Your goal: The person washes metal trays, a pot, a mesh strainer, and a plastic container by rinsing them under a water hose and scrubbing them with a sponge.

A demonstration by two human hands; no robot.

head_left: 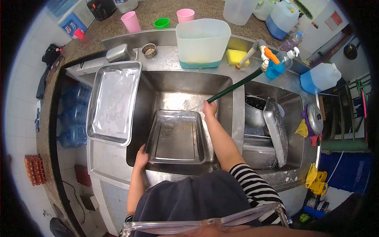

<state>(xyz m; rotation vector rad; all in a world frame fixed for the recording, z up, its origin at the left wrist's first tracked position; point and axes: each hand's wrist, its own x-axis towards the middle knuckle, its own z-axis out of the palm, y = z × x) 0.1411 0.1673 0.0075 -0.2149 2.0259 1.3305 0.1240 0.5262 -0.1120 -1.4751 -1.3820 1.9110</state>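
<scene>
My right hand [209, 108] is closed around the end of a dark green hose [233, 87], which runs from the tap with the orange handle [271, 55]. Water comes from the hose end onto a rectangular metal baking tray [177, 136] in the left sink basin. At the tray's lower left corner, my left hand [142, 157] grips its edge, with the fingers partly hidden. A second metal tray [114, 102] rests on the counter, its right side over the basin's left edge.
The right basin [294, 130] holds a pot and soapy metal pans. Behind the sink stand a translucent plastic container [203, 41] with blue-green liquid, a yellow sponge [237, 57] and a soap bottle [278, 65]. Pink cups [131, 21] and a green cup [162, 23] sit on the granite counter.
</scene>
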